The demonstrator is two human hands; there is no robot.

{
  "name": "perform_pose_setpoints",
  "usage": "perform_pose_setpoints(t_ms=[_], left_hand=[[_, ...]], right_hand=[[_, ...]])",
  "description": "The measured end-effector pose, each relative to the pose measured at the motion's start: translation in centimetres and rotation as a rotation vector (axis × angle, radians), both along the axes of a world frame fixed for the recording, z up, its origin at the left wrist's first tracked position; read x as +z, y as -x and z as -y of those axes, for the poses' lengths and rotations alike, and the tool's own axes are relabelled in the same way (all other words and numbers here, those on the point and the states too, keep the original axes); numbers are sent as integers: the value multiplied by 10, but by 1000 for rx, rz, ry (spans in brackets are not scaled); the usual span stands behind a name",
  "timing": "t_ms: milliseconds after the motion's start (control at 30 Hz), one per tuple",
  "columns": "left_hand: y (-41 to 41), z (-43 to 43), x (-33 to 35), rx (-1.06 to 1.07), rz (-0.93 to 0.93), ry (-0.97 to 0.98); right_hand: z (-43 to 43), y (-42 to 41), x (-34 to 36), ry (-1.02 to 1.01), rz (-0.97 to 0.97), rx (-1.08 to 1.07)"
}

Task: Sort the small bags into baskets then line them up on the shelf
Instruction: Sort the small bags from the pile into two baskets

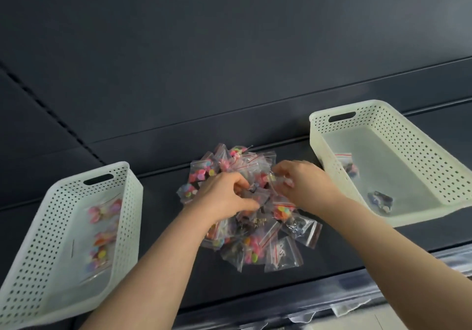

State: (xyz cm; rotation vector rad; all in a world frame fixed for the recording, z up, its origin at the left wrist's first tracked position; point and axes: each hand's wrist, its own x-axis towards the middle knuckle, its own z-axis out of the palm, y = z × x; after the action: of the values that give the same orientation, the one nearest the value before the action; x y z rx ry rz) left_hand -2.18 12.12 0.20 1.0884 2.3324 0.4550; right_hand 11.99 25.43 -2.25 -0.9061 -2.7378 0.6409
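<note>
Sorting step: left hand [224, 198] and right hand [305, 185] each pinched bags [255, 194] in the pile [258, 242]; next, drop them into matching baskets [408, 131].

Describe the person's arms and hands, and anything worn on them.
The left forearm and right forearm are bare, no sleeves in view. The left hand and right hand wear no gloves; no ring, watch or bracelet shows.
</note>
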Motion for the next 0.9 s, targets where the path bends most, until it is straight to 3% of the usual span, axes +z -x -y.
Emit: perform_pose_setpoints(t_ms=[167, 400, 533, 700, 900], left_hand=[[12, 11, 2, -23, -321, 127], [-1, -4, 8, 53, -186, -93], [2, -21, 2, 76, -322, -148], [2, -37, -5, -12, -438, 9], [11, -33, -1, 110, -394, -103]], right_hand=[[3, 3, -7, 13, 16, -62], [-7, -2, 6, -15, -159, -162], [-6, -9, 13, 10, -195, -182], [-6, -13, 9, 14, -167, -184], [-12, -13, 5, 47, -179, -178]])
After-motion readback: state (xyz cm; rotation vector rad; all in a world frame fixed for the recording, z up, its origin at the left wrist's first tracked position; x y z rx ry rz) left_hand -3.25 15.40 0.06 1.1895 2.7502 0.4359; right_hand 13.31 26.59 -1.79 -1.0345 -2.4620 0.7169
